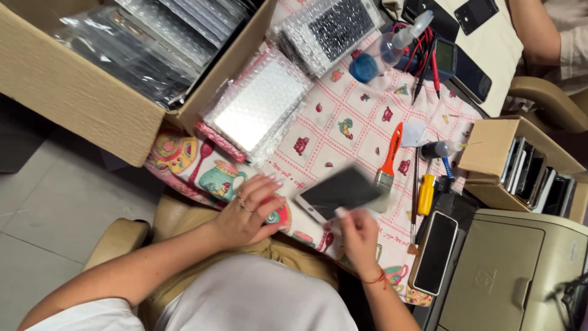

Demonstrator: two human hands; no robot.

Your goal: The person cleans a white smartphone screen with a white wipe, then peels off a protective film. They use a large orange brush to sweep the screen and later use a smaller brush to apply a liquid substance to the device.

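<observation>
Right hand (pixel 359 236) is pinching a blurred phone (pixel 339 193) at lower centre; left hand (pixel 248 211) is resting beside it, fingers together on the tablecloth (pixel 349 122).

**Bare forearms, rings and a red thread**

The person wears a pale, whitish short-sleeved top; its cloth fills the lower middle of the view and a sleeve edge shows at the lower left corner. Both forearms are bare. The left hand (pixel 248 211) carries thin rings on two fingers, and its nails are light and long. The right hand (pixel 358 236) has a red thread bracelet (pixel 375 279) tied around the wrist.
</observation>
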